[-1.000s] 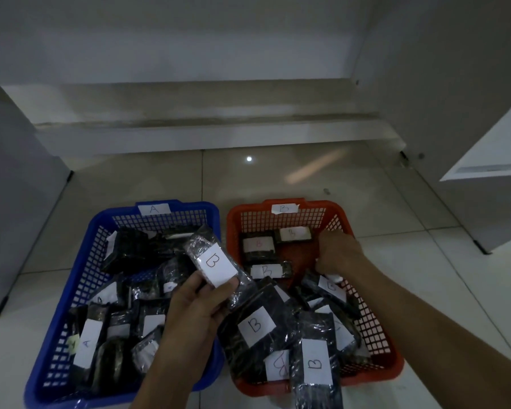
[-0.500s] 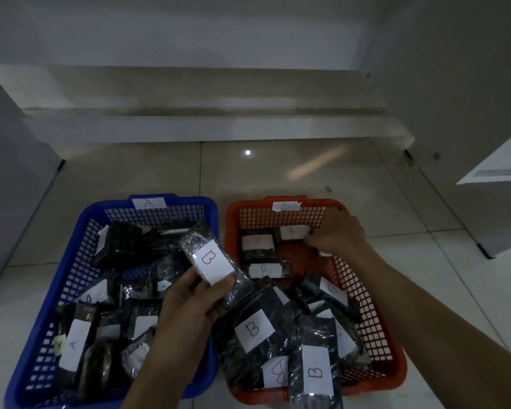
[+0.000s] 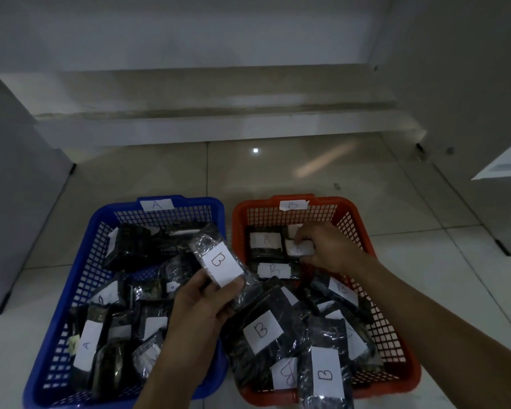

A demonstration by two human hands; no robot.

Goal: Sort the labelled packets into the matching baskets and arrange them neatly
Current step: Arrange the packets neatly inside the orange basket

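A blue basket (image 3: 56, 335) tagged A stands on the left, an orange basket (image 3: 366, 231) tagged B on the right. Both hold several dark plastic packets with white labels. My left hand (image 3: 201, 308) holds a packet labelled B (image 3: 222, 261) over the gap between the baskets. My right hand (image 3: 328, 249) reaches into the far end of the orange basket, its fingers curled on a small B packet (image 3: 297, 247) beside two other B packets laid flat there. Loose B packets pile up in the near half of the orange basket.
Both baskets sit on a pale tiled floor (image 3: 278, 172). A low step (image 3: 219, 125) runs along the wall behind them. A grey cabinet (image 3: 15, 187) stands at the left and white furniture (image 3: 469, 113) at the right.
My right hand has shifted left and nearer inside the orange basket, onto the small B packet at the back. My left hand still holds its B packet in about the same place.
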